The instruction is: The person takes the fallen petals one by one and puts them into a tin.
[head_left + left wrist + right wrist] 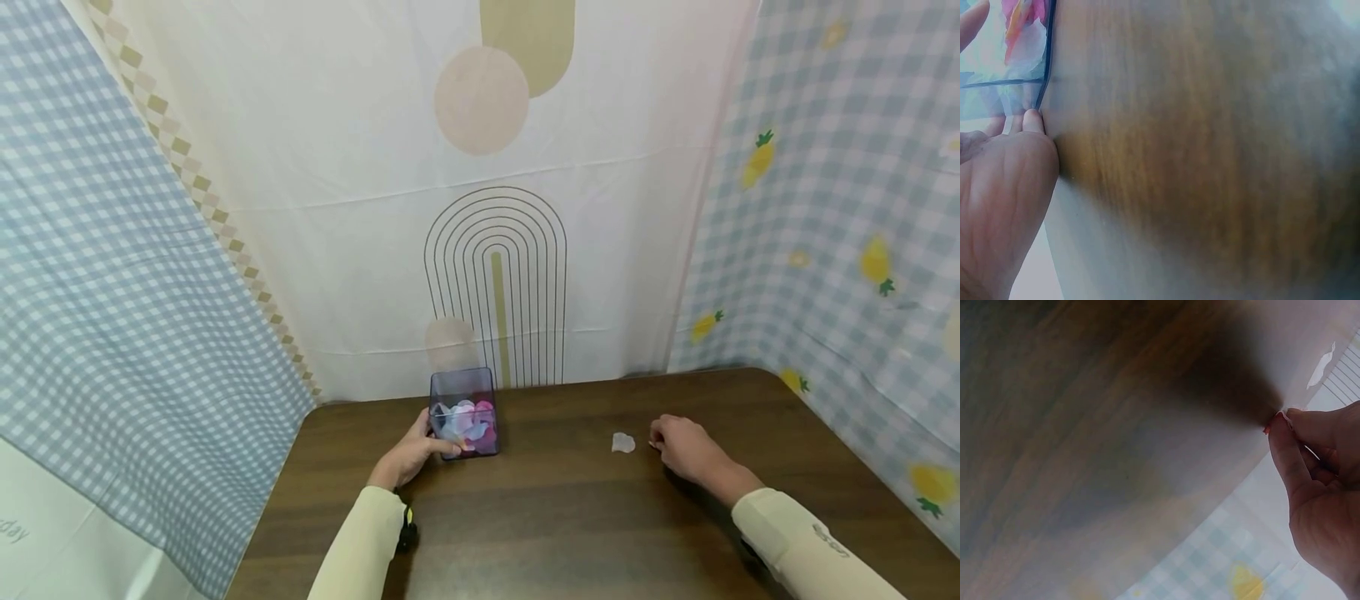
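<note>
A see-through bluish plastic box point(462, 383) stands toward the back of the table, holding white, pink and purple petals point(468, 423). My left hand point(408, 454) grips its left near corner, thumb in front and fingers along the side. The left wrist view shows that hand point(1004, 181) and part of the box with pink and orange pieces inside. To the right, a whitish petal point(622, 442) lies flat on the wood. Just beyond it my right hand point(690, 450) pinches a small petal point(1286, 419), pale with a reddish edge, between thumb and forefinger, close to the tabletop.
The dark brown wooden table point(555, 517) has rounded far corners. A white cloth with an arch print point(615, 250) hangs behind it, and checked curtains point(795, 242) hang on both sides.
</note>
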`<action>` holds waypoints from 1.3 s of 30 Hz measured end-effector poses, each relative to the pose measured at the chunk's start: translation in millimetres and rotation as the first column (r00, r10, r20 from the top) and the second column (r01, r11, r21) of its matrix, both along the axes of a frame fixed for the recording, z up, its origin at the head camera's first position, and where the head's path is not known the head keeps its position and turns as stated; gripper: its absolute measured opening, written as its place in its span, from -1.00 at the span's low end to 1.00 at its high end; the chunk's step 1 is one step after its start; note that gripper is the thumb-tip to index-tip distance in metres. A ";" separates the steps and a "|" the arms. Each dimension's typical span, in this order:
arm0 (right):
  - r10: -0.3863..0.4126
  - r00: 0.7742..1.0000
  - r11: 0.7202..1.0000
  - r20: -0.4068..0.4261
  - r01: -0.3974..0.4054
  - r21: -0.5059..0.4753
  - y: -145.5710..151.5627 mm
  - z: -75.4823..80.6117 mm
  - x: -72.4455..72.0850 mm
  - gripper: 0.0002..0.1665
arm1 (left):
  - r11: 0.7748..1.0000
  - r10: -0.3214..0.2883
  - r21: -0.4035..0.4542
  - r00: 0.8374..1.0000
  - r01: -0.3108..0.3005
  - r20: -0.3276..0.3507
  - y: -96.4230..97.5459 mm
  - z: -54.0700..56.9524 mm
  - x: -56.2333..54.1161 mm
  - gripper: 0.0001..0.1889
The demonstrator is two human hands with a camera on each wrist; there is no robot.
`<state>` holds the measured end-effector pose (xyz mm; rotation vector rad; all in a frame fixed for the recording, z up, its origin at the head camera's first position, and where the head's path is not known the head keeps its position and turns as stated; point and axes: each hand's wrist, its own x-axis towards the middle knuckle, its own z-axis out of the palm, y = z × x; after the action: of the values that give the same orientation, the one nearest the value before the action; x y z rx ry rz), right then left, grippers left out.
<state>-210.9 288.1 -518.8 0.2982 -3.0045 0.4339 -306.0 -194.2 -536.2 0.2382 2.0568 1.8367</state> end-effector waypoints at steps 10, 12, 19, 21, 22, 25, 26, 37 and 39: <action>0.000 0.999 1.000 -0.040 0.000 -0.007 -14.4 11.6 -4.4 -0.77 | 1.000 -0.014 -0.002 1.000 0.014 -0.018 0.4 -0.5 0.9 0.05; 0.003 0.998 1.000 -0.056 -0.004 -0.012 -25.7 18.8 -8.7 -0.80 | 1.000 -0.006 -0.010 1.000 0.006 -0.025 -0.6 1.1 1.5 0.04; 0.078 0.969 0.995 -0.234 -0.088 -0.035 -89.5 44.1 -28.7 -0.86 | 1.000 -0.003 -0.017 1.000 0.002 -0.015 -4.2 2.5 1.7 0.04; 0.107 0.951 0.991 -0.289 -0.125 -0.045 -113.5 49.3 -32.8 -0.88 | 1.000 0.000 -0.016 1.000 0.000 -0.011 -4.6 2.4 1.8 0.03; 0.120 0.943 0.988 -0.311 -0.143 -0.051 -125.8 51.5 -34.4 -0.90 | 1.000 0.003 -0.015 1.000 -0.004 -0.011 -4.6 2.1 1.9 0.02; 0.175 0.920 0.975 -0.351 -0.212 -0.071 -161.4 57.6 -35.4 -0.92 | 1.000 0.009 -0.016 1.000 -0.010 -0.006 -4.3 0.9 2.0 0.02; 0.197 0.911 0.968 -0.361 -0.239 -0.073 -172.2 59.7 -34.8 -0.91 | 1.000 0.007 -0.019 1.000 -0.008 -0.008 -4.1 0.6 2.1 0.02; 0.367 0.825 0.925 -0.429 -0.371 0.079 -234.0 75.4 -24.1 -0.88 | 1.000 0.002 -0.015 1.000 -0.003 -0.017 -0.8 1.6 1.4 0.02; 0.371 0.823 0.923 -0.430 -0.376 0.079 -236.2 77.1 -24.1 -0.85 | 1.000 0.002 -0.017 1.000 -0.003 -0.018 -1.0 2.4 1.8 0.02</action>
<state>-235.0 51.9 -441.7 0.8699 -2.4932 0.3492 -304.2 -195.1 -533.8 0.2486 2.0851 1.8242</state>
